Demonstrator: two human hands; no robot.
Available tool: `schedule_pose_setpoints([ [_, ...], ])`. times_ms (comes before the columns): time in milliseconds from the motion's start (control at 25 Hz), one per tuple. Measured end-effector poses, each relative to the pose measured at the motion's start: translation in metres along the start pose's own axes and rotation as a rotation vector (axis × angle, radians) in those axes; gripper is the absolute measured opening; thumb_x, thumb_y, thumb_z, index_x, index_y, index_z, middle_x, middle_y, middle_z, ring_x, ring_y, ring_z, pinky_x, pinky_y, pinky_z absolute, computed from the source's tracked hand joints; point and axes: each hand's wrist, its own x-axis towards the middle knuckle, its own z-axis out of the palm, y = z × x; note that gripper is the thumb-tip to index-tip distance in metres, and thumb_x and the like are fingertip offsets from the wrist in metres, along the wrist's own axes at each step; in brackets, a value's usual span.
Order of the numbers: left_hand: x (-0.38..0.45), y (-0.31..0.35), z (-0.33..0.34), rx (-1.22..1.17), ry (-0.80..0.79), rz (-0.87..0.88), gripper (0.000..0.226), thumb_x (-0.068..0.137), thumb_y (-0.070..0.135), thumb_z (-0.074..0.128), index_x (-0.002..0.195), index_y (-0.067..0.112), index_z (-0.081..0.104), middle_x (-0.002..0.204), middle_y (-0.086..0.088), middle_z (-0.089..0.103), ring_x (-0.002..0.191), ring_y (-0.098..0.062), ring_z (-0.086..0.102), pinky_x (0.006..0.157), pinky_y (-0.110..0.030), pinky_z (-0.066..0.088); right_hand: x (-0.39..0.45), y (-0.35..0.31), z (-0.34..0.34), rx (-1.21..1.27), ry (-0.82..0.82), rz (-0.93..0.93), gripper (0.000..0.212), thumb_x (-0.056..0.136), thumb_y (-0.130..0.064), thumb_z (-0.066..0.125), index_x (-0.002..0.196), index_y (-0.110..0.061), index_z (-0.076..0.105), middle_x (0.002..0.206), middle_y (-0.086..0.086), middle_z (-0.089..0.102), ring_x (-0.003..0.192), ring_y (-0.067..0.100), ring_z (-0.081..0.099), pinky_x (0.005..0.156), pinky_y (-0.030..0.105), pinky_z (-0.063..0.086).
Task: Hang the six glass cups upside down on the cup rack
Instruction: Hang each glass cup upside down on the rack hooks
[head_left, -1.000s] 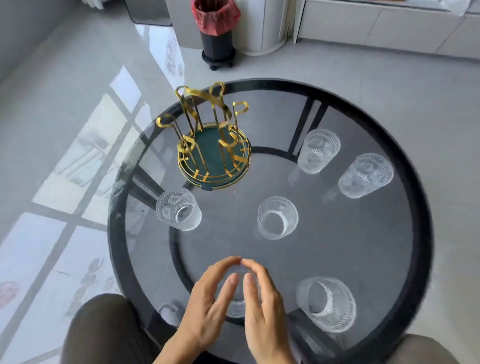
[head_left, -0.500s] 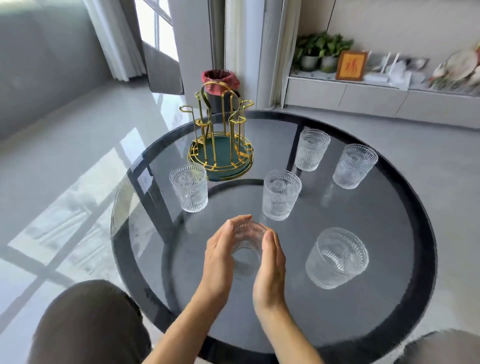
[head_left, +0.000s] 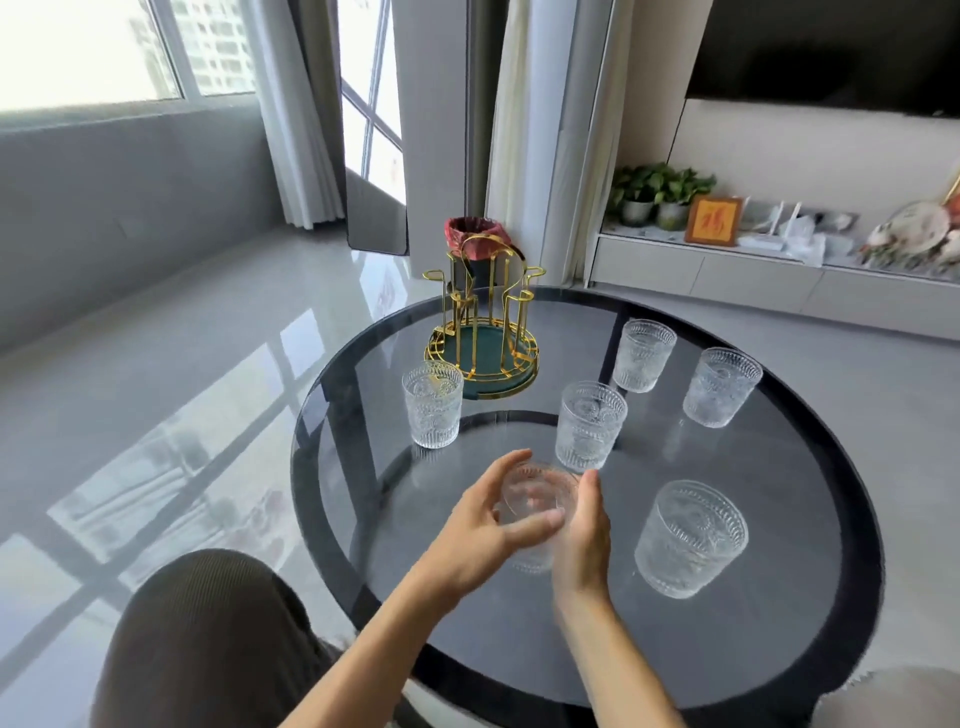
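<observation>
A: The nearest glass cup (head_left: 535, 501) sits between both hands, close to the near edge of the round glass table (head_left: 779, 649). The left hand (head_left: 485, 525) wraps its left side, thumb across the front; the right hand (head_left: 584, 525) presses flat against its right wall. So both hands are closed on that one cup.

B: Lifted, or on the table?

A: I cannot tell; its base is blurred behind the fingers.

B: How will it handle?

A: Rigid, breakable, probably fairly heavy for its size, judging by the thick pressed walls. The ribbed, embossed pattern should give the fingers some purchase, but glass is slick all the same. I would hold it around the mid-wall, not by the rim, since it must be turned mouth-down.

B: And the others?

A: Five more stand upright and apart: one at left (head_left: 432, 404), one in the middle (head_left: 589, 425), two at the far right (head_left: 644, 355) (head_left: 721, 386), one near right (head_left: 691, 538). The gold cup rack (head_left: 483, 332) stands beyond them at the far left, its prongs all bare.

B: The risk?

A: Knocking glass against metal, or against the glass tabletop.
</observation>
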Motion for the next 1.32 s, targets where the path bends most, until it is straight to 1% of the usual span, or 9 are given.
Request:
schedule_pose_setpoints([
  [200, 0.0, 0.005, -0.007, 0.199, 0.021, 0.043, 0.082, 0.06, 0.031, 0.093, 0.129, 0.038, 0.051, 0.123, 0.02, 0.063, 0.113, 0.012, 0.057, 0.096, -0.019, 0.049, 0.004, -0.003, 0.0, -0.015, 0.134, 0.171, 0.053, 0.101, -0.029, 0.04, 0.068, -0.026, 0.081, 0.08, 0.002, 0.08, 0.084, 0.016, 0.072, 0.075, 0.027, 0.051],
  [280, 0.003, 0.011, -0.007, 0.163, 0.102, 0.093, 0.072, 0.055, 0.025, 0.094, 0.114, 0.044, 0.058, 0.11, 0.02, 0.069, 0.104, 0.004, 0.064, 0.082, -0.015, 0.053, 0.004, -0.007, 0.0, -0.03, 0.118, 0.215, 0.038, 0.1, -0.032, 0.044, 0.09, -0.019, 0.079, 0.1, 0.006, 0.078, 0.102, 0.021, 0.069, 0.089, 0.034, 0.051],
  [400, 0.014, 0.031, -0.021, -0.096, 0.166, 0.198, 0.071, 0.054, 0.017, 0.092, 0.115, 0.038, 0.061, 0.113, 0.01, 0.072, 0.108, -0.009, 0.068, 0.083, -0.021, 0.054, 0.005, -0.03, 0.003, 0.213, -0.031, 0.352, 0.046, 0.092, -0.051, 0.052, 0.125, -0.02, 0.062, 0.12, 0.009, 0.071, 0.112, 0.027, 0.066, 0.1, 0.047, 0.048],
  [600, 0.037, 0.079, -0.047, -0.021, 0.096, 0.366, 0.077, 0.061, 0.023, 0.091, 0.128, 0.035, 0.055, 0.119, 0.007, 0.07, 0.114, -0.014, 0.066, 0.092, -0.024, 0.053, 0.019, -0.099, 0.023, 0.634, -0.408, 0.57, 0.059, 0.084, -0.045, 0.067, 0.129, -0.009, 0.056, 0.115, 0.03, 0.068, 0.097, 0.042, 0.07, 0.077, 0.045, 0.061],
  [760, 0.083, 0.118, -0.097, 0.03, -0.196, 0.289, 0.059, 0.078, 0.044, 0.072, 0.134, 0.04, 0.056, 0.131, 0.014, 0.066, 0.125, -0.007, 0.059, 0.102, -0.025, 0.047, 0.056, -0.134, 0.036, 0.407, -0.204, 0.31, 0.05, 0.081, -0.042, 0.072, 0.123, -0.015, 0.064, 0.115, 0.02, 0.072, 0.079, 0.033, 0.074, 0.06, 0.035, 0.061],
  [880, 0.148, 0.144, -0.119, 0.231, 0.036, 0.312, 0.049, 0.088, 0.03, 0.061, 0.136, 0.026, 0.057, 0.126, 0.011, 0.068, 0.12, -0.01, 0.062, 0.084, -0.011, 0.05, 0.101, -0.161, 0.042, 0.124, -0.037, -0.031, 0.047, 0.08, -0.035, 0.076, 0.124, -0.027, 0.064, 0.132, 0.006, 0.063, 0.098, 0.026, 0.071, 0.059, 0.034, 0.06],
  [960, 0.191, 0.147, -0.126, 0.577, 0.187, 0.399, 0.047, 0.095, 0.017, 0.052, 0.143, 0.017, 0.051, 0.142, -0.005, 0.058, 0.129, -0.019, 0.054, 0.094, -0.02, 0.049, 0.131, -0.17, 0.049, -0.164, 0.013, -0.25, 0.056, 0.077, -0.036, 0.079, 0.129, -0.034, 0.058, 0.138, -0.003, 0.056, 0.111, 0.019, 0.064, 0.072, 0.04, 0.061],
  [1080, 0.237, 0.142, -0.126, 1.011, 0.102, 0.384, 0.058, 0.093, 0.025, 0.031, 0.15, 0.015, 0.041, 0.16, -0.009, 0.036, 0.147, -0.026, 0.033, 0.118, -0.049, 0.029, 0.166, -0.168, 0.063, -0.522, 0.014, -0.476, 0.055, 0.072, -0.039, 0.082, 0.12, -0.03, 0.056, 0.122, -0.007, 0.058, 0.113, 0.019, 0.057, 0.084, 0.036, 0.053],
  [1320, 0.255, 0.126, -0.137, 1.07, 0.068, 0.427, 0.066, 0.086, 0.016, 0.028, 0.149, 0.02, 0.043, 0.155, -0.005, 0.044, 0.14, -0.027, 0.043, 0.109, -0.046, 0.039, 0.204, -0.131, 0.085, -0.99, -0.129, -0.624, 0.052, 0.071, -0.044, 0.08, 0.116, -0.029, 0.059, 0.121, -0.002, 0.065, 0.105, 0.017, 0.06, 0.077, 0.024, 0.038],
])
